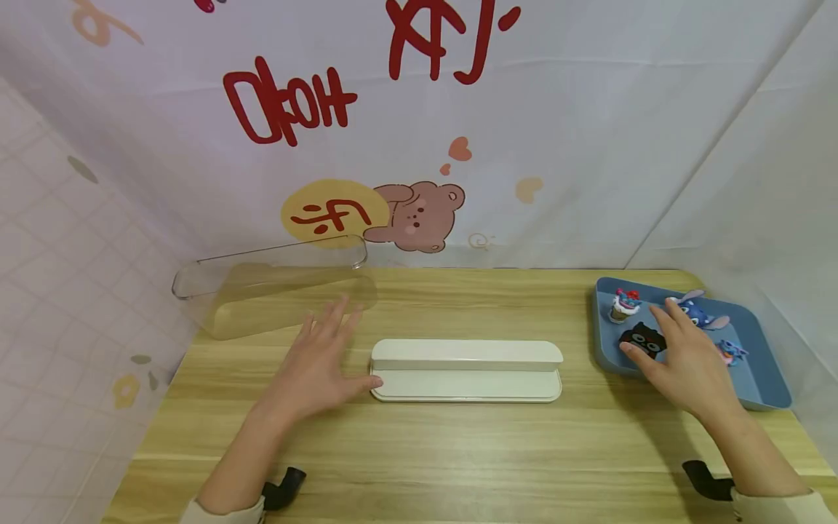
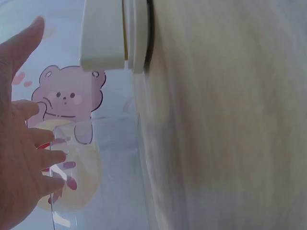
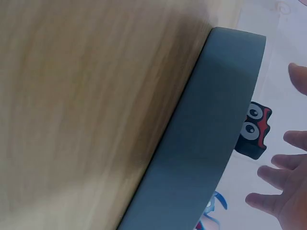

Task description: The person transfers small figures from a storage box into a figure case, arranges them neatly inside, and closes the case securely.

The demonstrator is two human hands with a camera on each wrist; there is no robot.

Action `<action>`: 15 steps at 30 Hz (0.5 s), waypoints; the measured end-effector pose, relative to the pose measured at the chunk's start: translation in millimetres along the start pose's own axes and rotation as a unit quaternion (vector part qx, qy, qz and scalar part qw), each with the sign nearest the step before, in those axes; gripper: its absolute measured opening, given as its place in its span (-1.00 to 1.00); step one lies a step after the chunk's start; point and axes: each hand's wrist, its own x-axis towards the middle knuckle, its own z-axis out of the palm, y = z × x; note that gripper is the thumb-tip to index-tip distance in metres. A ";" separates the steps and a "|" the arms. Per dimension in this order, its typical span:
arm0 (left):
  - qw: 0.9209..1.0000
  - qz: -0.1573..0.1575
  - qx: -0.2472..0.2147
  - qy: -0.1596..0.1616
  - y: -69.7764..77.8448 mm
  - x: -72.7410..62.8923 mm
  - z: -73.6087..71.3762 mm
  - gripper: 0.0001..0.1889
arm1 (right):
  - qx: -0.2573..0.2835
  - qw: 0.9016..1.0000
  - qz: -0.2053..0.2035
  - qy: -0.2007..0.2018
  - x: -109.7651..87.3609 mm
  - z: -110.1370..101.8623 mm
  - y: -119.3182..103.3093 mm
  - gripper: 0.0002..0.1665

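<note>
In the head view my left hand (image 1: 317, 364) hovers with fingers spread between a clear plastic box (image 1: 262, 316) and a cream-white stepped stand (image 1: 466, 386). Its thumb overlaps the stand's left end there, while the left wrist view has the hand holding nothing. My right hand (image 1: 690, 356) reaches over a blue-grey tray (image 1: 759, 356), fingers apart and nothing in them. Below its thumb and fingers stands a black cat-like figure with big eyes (image 1: 643, 339). Also in the tray are an ice-cream-cone figure (image 1: 624, 306), a blue long-eared figure (image 1: 697, 313) and a small blue figure (image 1: 731, 351).
The wooden table (image 1: 419, 458) ends against a white printed cloth (image 1: 556, 131) at the back, with cloth walls left and right. The clear box stands at the back left, its thin edges hard to see. The tray sits near the right wall.
</note>
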 end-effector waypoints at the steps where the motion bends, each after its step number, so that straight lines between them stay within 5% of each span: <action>1: 1.000 0.004 -0.002 -0.004 1.3 0.3 1.6 0.26 | 0.001 1.000 0.003 0.000 -0.3 0.1 0.9 0.05; 15: 0.999 0.026 -0.022 -0.031 17.6 3.2 15.7 0.16 | 0.005 1.000 0.021 0.000 -0.1 3.0 9.5 -0.22</action>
